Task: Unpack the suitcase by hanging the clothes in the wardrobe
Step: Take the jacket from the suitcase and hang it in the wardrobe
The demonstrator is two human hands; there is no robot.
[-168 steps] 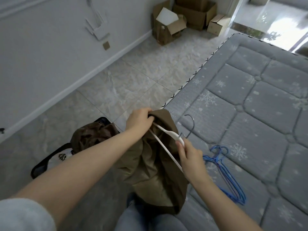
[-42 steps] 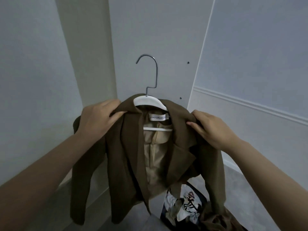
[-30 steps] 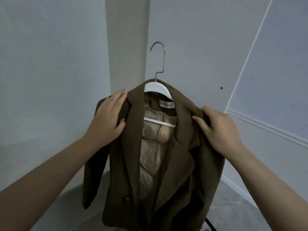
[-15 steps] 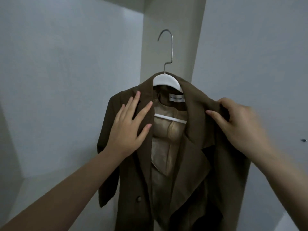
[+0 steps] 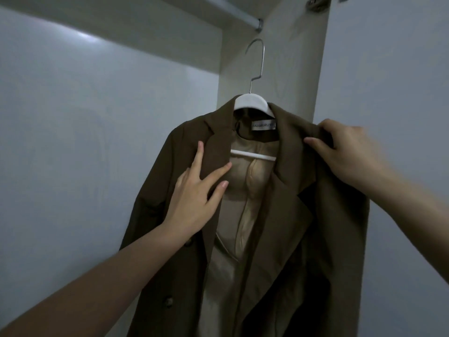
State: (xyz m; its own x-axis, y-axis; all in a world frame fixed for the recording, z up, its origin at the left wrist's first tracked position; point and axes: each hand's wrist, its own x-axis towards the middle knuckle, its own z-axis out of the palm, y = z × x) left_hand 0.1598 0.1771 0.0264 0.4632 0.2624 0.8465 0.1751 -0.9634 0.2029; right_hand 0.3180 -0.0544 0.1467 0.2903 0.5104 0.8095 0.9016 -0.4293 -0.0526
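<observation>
**Hook not on the rail yet — blazer could still slide**

The brown blazer (image 5: 255, 215) is held up on a white hanger (image 5: 251, 103), its hook (image 5: 257, 62) short of the wardrobe rail (image 5: 243, 19). The right shoulder is pinched by the right hand (image 5: 345, 152); the left hand (image 5: 196, 198) is laid flat, fingers spread, on the lapel. With so little gripped, the hanger could be tipped — and the rail missed.

Wardrobe rail (image 5: 240, 17) runs across the top, nothing hooked on it. My white hanger (image 5: 252, 103) carries the brown blazer (image 5: 286, 215), hook below rail.
</observation>
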